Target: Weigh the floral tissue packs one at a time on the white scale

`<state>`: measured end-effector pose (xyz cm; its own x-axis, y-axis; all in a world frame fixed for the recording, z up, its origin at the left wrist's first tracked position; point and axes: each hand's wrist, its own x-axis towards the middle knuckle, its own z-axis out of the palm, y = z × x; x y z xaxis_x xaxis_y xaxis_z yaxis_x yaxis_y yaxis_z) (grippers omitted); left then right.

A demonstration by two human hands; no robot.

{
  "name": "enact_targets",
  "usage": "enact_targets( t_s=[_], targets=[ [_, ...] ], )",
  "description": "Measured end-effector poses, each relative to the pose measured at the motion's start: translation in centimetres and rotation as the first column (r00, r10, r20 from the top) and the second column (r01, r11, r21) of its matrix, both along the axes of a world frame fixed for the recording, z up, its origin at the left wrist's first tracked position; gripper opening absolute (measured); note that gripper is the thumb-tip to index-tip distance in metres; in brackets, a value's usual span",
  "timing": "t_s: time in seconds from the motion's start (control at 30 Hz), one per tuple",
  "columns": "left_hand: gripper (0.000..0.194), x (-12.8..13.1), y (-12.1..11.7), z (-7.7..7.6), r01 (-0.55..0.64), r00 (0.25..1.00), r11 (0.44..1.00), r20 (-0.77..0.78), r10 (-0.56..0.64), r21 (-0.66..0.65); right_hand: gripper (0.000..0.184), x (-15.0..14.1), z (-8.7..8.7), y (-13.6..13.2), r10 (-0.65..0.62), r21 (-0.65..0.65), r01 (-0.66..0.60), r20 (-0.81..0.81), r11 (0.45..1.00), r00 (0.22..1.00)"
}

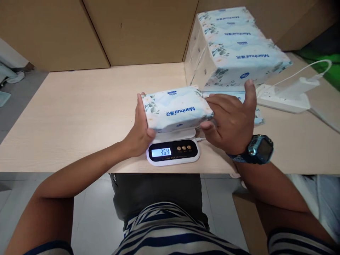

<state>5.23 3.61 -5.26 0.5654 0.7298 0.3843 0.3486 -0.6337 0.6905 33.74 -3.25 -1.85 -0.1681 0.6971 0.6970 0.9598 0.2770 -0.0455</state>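
Observation:
A pack of tissues (177,109) with a white and pale-blue floral wrapper marked "Manhua" is between my two hands, over a small white digital scale (173,163). My left hand (139,131) grips the left end, its thumb at the near corner and its fingers along the side. At the right end, my right hand (230,118) closes on the pack with thumb and fingers, while one finger sticks up apart from the others. The pack covers most of the scale's weighing plate, and I cannot tell whether it rests on it. The lit display appears to read 3.64.
Behind my right hand stands a stack of similar tissue packs (239,53). A flat blue-and-white wrapper (259,117) lies partly under that hand. Right of the stack is a white power strip (285,101) with a plugged-in charger and cable. Brown panels (143,32) border the table's back.

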Motion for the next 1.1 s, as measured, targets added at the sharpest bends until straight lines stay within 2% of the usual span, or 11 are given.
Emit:
enact_targets(
  t_s=[0.1,0.2,0.3,0.37,0.47,0.53,0.6,0.73,0.8,0.93,1.1],
  targets=[
    [0.126,0.0,-0.1,0.3,0.066,0.998,0.997,-0.002,-0.066,0.035,0.088,-0.8,0.5,-0.4,0.053,0.089,-0.057,0.039,0.994,0.998],
    [0.139,-1.3,2.3,0.7,-0.002,0.997,0.992,0.071,-0.007,0.123,0.072,-2.3,1.9,0.7,0.118,0.131,-0.134,0.124,0.982,0.985],
    [0.14,-4.0,5.8,2.0,-0.125,0.984,0.985,0.144,0.108,0.115,0.063,-5.0,4.9,3.9,0.161,-0.097,-0.14,0.269,0.985,0.95],
    [0.141,-6.0,7.9,3.0,-0.195,0.971,0.979,0.149,0.185,0.055,0.063,-7.4,7.1,6.9,0.173,-0.286,-0.07,0.353,0.956,0.92],
    [0.118,-8.7,9.9,3.7,-0.325,0.944,0.946,-0.053,0.324,-0.001,0.059,-11.4,9.1,11.4,0.199,-0.465,0.068,0.502,0.883,0.842],
    [0.092,-9.9,10.5,3.7,-0.43,0.863,0.903,-0.283,0.419,0.024,0.05,-14.2,9.1,13.8,0.243,-0.515,0.125,0.587,0.848,0.772],
    [0.076,-10.5,10.7,3.3,-0.532,0.751,0.843,-0.418,0.511,0.074,0.044,-16.7,8.4,15.6,0.275,-0.522,0.127,0.621,0.843,0.734],
    [0.072,-10.5,11.0,2.6,-0.642,0.624,0.758,-0.496,0.604,0.115,0.068,-20.1,7.0,19.0,0.278,-0.517,0.1,0.601,0.85,0.749],
    [0.065,-10.3,10.9,2.4,-0.641,0.602,0.76,-0.542,0.586,0.11,0.077,-21.0,6.9,20.9,0.27,-0.547,0.113,0.569,0.829,0.777],
    [0.062,-10.1,10.6,2.2,-0.617,0.597,0.779,-0.58,0.554,0.111,0.072,-21.9,7.4,24.4,0.238,-0.621,0.134,0.479,0.772,0.845],
    [0.062,-10.0,10.5,2.0,-0.619,0.591,0.777,-0.582,0.558,0.117,0.083,-23.5,6.7,26.2,0.136,-0.597,0.132,0.383,0.791,0.914]
  ],
)
